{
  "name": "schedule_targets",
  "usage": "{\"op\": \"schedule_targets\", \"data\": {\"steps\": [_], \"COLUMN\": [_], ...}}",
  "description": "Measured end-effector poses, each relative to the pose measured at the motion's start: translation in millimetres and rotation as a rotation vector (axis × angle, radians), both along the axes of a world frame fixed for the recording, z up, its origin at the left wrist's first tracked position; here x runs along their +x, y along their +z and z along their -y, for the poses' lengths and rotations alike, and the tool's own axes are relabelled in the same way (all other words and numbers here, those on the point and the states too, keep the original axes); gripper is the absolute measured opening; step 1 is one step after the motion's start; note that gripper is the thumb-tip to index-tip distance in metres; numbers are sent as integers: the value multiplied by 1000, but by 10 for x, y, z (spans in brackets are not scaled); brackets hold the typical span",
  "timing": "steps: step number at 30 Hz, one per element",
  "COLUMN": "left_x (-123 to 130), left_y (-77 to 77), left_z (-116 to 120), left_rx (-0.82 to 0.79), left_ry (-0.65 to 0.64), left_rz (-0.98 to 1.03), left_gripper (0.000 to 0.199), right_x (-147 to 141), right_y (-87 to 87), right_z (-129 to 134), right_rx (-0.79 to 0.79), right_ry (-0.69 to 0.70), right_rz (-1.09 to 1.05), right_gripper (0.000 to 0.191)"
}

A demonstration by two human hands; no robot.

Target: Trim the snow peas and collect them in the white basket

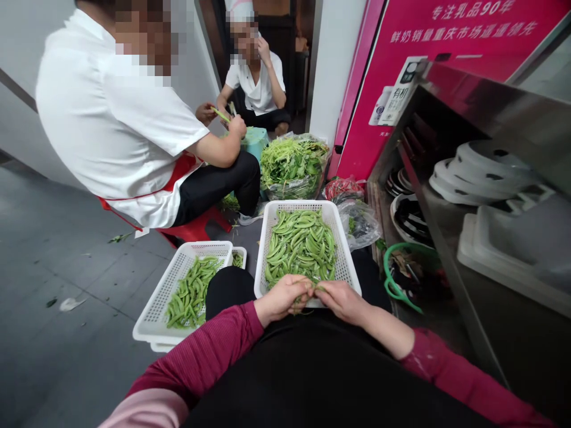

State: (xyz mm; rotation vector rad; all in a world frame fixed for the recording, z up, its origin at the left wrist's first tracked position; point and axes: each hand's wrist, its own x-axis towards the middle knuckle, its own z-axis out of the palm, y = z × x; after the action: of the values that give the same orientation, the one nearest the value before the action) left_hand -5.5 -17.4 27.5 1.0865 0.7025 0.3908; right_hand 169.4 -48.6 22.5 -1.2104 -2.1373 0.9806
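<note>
A white perforated basket (349,261) full of green pods (303,241) rests at my lap. Over its near edge, my left hand (288,297) is closed on a green pod, with some green bits below the fingers. My right hand (341,298) meets it, thumb and fingers pinched on the same pod's other end. The pod itself is small and mostly covered by the fingers. To the left, a second white basket (156,303) on the floor holds more green pods (191,291).
A person in white (120,113) sits at left on a red stool (196,229); another person (259,80) sits behind. Leafy greens (292,163) fill a bag ahead. A metal shelf (446,220) with dishes and a green basket (390,279) stand at right.
</note>
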Motion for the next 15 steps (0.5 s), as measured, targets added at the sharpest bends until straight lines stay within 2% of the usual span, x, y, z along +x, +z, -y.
{"op": "schedule_targets", "data": {"steps": [3, 4, 6, 9, 12, 15], "left_x": [69, 69, 26, -97, -172, -152], "left_y": [-135, -179, -250, -288, -251, -208], "left_z": [36, 28, -11, -101, -165, -161], "left_rx": [-133, -151, -173, -187, -198, -141], "left_ry": [237, 272, 314, 417, 485, 450], "left_rz": [57, 31, -51, -113, -125, -202], "left_gripper": [20, 20, 19, 21, 30, 40], "right_x": [-17, -4, 44, 81, -5, -115], "right_y": [-189, -254, -374, -520, -640, -722], "right_z": [-197, -306, -550, -833, -925, -918], "right_rx": [-30, -52, -104, -173, -202, -207], "right_ry": [-470, -609, -794, -751, -670, -644], "right_rz": [-230, -232, -24, 292, 398, 470], "right_gripper": [37, 40, 45, 31, 15, 18]}}
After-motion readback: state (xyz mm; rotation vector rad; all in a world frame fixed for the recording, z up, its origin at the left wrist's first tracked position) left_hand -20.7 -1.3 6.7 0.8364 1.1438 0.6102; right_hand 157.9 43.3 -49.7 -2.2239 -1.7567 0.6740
